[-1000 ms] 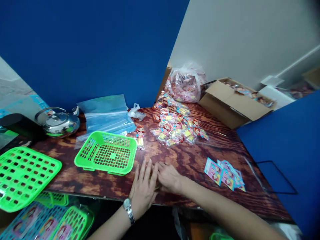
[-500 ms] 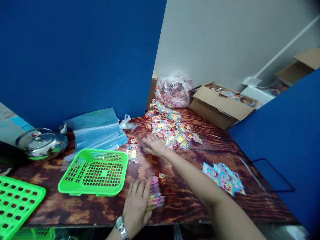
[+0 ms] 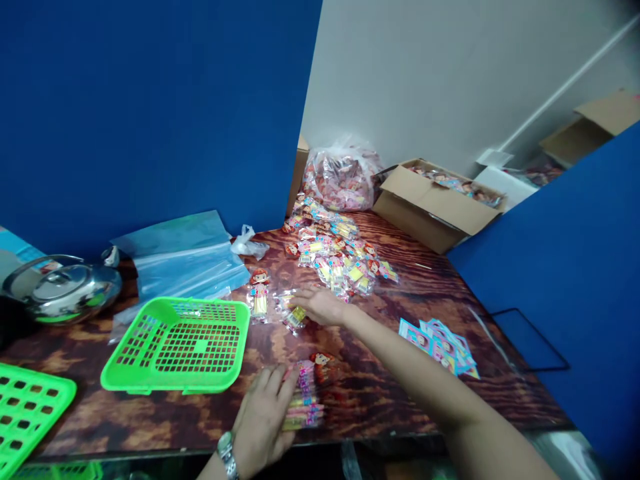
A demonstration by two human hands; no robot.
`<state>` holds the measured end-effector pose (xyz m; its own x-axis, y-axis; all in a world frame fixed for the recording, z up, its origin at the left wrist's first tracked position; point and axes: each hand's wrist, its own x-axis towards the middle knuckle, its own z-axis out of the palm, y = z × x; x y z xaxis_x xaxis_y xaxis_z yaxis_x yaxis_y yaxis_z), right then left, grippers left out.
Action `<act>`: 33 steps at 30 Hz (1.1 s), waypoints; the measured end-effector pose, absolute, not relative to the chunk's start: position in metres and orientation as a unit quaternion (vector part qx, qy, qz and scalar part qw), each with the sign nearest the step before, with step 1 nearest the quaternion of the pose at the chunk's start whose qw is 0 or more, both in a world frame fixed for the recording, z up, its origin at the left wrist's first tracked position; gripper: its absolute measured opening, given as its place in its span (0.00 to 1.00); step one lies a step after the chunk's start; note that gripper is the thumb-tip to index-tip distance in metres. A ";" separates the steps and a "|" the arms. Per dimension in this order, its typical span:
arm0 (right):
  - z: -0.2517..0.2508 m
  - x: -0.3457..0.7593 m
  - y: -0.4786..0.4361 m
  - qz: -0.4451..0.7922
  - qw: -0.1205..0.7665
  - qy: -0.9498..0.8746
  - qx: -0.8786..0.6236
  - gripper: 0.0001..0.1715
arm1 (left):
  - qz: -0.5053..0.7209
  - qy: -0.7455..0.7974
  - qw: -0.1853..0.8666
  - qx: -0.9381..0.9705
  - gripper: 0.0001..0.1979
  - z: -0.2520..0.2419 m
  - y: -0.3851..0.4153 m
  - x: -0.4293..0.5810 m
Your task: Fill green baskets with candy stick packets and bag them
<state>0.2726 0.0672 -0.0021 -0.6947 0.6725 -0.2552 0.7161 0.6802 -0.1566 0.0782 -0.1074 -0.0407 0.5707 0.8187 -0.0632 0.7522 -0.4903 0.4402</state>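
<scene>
Hands (image 3: 264,410), two, both at packets (image 3: 306,399)

The left hand (image 3: 263,417), wearing a watch (image 3: 227,453), lies flat over the edge of some packets (image 3: 305,400) on the table (image 3: 380,400). At its one o'clock, the right hand (image 3: 320,307) has its fingertips at a loose packet (image 3: 290,312); whether they grip it is unclear. The basket (image 3: 202,346) sits at the left hand's ten, the cards (image 3: 440,347) at its two. From the basket, plastic sheets (image 3: 185,260) lie at twelve, the kettle (image 3: 70,287) at ten, a doll-topped packet (image 3: 259,297) at two. The heap (image 3: 340,260) is at the right hand's one, the bag (image 3: 343,177) at twelve beyond it, the box (image 3: 425,210) at the heap's two.
</scene>
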 end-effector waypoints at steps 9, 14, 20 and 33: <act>0.004 0.266 0.064 -0.070 0.121 0.923 0.360 0.15 | 0.061 0.465 0.234 0.852 0.43 -0.034 -0.106 0.079; -0.001 0.262 0.061 -0.081 0.122 0.895 0.422 0.19 | 0.060 0.464 0.233 0.852 0.43 -0.036 -0.105 0.079; 0.002 0.249 0.069 -0.066 0.143 0.890 0.428 0.29 | 0.080 0.468 0.242 0.846 0.42 -0.041 -0.107 0.079; 0.003 0.176 0.099 0.034 0.143 0.980 0.136 0.19 | 0.073 0.480 0.236 0.842 0.44 -0.042 -0.108 0.081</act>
